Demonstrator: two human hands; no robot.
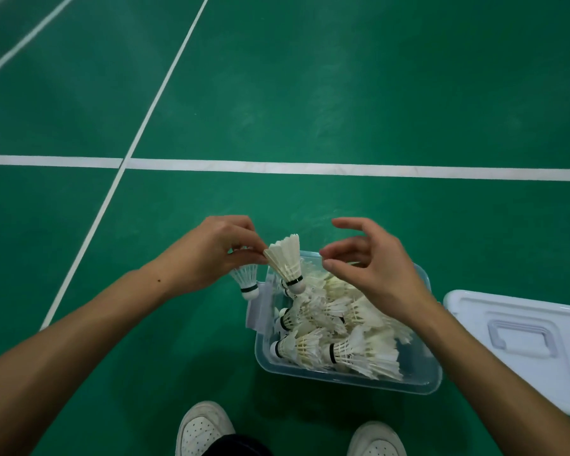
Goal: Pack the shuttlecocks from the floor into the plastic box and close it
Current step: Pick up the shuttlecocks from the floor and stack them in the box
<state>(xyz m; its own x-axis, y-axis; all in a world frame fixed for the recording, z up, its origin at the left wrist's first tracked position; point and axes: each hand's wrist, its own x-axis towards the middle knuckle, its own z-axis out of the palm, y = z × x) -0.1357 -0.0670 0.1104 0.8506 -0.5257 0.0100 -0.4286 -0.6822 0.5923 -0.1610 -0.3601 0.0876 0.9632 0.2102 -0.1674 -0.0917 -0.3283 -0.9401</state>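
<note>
A clear plastic box (349, 380) stands on the green floor in front of me, filled with several white feather shuttlecocks (339, 337). My left hand (211, 251) pinches the feather rim of one cream shuttlecock (287, 261), which hangs cork down over the box's far left corner. A second shuttlecock (246, 281) hangs below the same hand, just outside the box's left wall. My right hand (372, 268) hovers over the box's far side with fingers spread and curled, holding nothing. The white lid (524, 340) with a handle lies on the floor to the right of the box.
White court lines (310, 167) cross the green floor (310, 93) beyond the box, and another runs diagonally on the left. My two white shoes (204, 429) stand at the bottom edge, close to the box's near side.
</note>
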